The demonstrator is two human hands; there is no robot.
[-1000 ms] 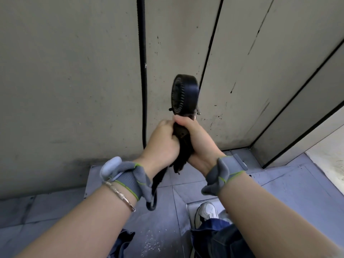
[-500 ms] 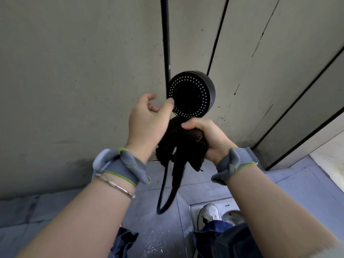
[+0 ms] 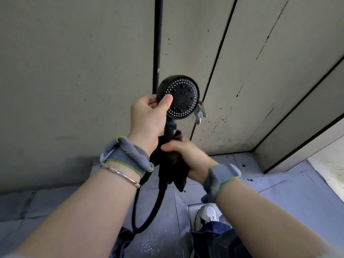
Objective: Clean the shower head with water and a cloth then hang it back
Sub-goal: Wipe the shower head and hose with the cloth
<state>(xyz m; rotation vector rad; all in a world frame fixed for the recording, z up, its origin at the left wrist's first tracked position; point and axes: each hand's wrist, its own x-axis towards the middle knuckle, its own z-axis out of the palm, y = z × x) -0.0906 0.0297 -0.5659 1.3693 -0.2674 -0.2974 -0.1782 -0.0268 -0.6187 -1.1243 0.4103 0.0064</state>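
Note:
The black round shower head (image 3: 181, 97) is held up in front of the beige wall, its nozzle face turned toward me. My left hand (image 3: 149, 118) grips its left rim, thumb on the face. Below it, my right hand (image 3: 188, 157) is closed around the handle together with a dark cloth (image 3: 175, 175) that hangs down from my fist. The black hose (image 3: 149, 215) loops down from the handle and up along the wall.
A chrome tap (image 3: 200, 113) sticks out of the wall just right of the shower head. Beige wall panels (image 3: 74, 71) stand close ahead. The grey tiled floor (image 3: 279, 192) is wet, and my white shoe (image 3: 206, 215) is below.
The shower head has turned from edge-on to facing me. My left hand left the handle and took hold of the head's rim; my right hand kept the handle and cloth.

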